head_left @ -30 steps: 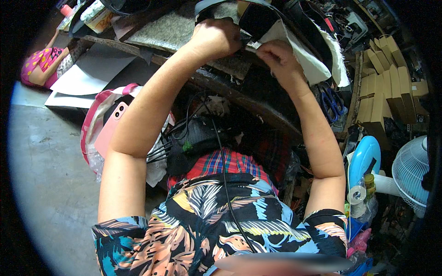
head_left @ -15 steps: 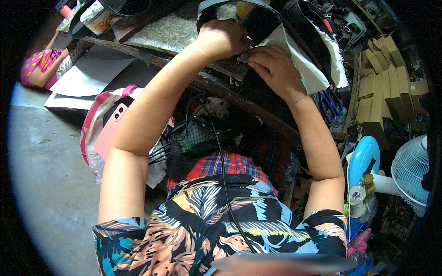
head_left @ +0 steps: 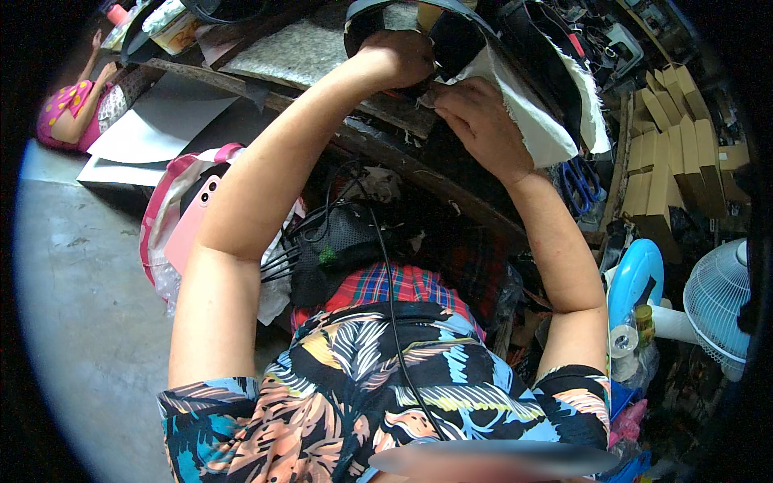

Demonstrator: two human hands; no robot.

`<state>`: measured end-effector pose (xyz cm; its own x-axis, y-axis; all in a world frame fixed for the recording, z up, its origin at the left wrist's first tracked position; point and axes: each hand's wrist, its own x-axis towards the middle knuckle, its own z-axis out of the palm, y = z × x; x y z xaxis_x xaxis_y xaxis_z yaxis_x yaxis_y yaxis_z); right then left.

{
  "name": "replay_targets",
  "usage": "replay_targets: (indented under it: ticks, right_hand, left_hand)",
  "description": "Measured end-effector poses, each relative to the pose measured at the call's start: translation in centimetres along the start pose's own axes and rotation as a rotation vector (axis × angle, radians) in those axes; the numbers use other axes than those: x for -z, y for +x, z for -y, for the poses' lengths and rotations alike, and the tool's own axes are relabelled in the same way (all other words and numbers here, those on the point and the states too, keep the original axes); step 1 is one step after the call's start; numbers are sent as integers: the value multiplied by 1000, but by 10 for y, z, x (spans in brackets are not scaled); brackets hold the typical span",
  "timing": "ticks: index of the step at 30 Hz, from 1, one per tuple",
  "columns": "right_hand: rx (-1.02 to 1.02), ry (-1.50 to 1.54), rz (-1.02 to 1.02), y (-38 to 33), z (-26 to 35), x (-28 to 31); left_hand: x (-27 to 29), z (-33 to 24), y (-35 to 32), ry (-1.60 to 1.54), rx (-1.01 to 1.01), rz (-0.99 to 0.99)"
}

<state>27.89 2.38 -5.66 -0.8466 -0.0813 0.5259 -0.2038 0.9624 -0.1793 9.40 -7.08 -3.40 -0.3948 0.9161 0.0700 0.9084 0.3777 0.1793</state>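
Observation:
At the bench edge my left hand (head_left: 400,59) is closed, back of the hand up, inside the curve of a black band-like piece (head_left: 460,50). Its fingertips are hidden, so what they grip cannot be seen. Just to the right, my right hand (head_left: 481,122) is closed in a pinch, thumb and forefinger at a small pale edge close to the left hand. That held bit is too small to name. White frayed cloth (head_left: 523,113) hangs from the black piece, passing behind and beside the right hand.
Another black piece with frayed white edging (head_left: 592,117) lies right of the hands, above blue-handled scissors (head_left: 581,185). Folded cardboard (head_left: 684,153) and a fan (head_left: 719,302) stand at right. A pink phone (head_left: 190,229) sits in a bag at left. Another person (head_left: 72,117) is at far left.
My left hand has shifted slightly, its fingers deeper in shadow by the black piece. My right hand keeps its pinch almost in place. The other person's arms have moved.

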Motion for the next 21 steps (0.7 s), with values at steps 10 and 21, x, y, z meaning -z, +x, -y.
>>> replay_targets:
  ticks: [10, 21]
  right_hand:
    - [6, 113, -48, 1, 6, -5]
    - [176, 257, -69, 0, 22, 0]
  left_hand:
    - [-1, 2, 3, 32, -56, 25]
    - [0, -4, -1, 38, -33, 14]
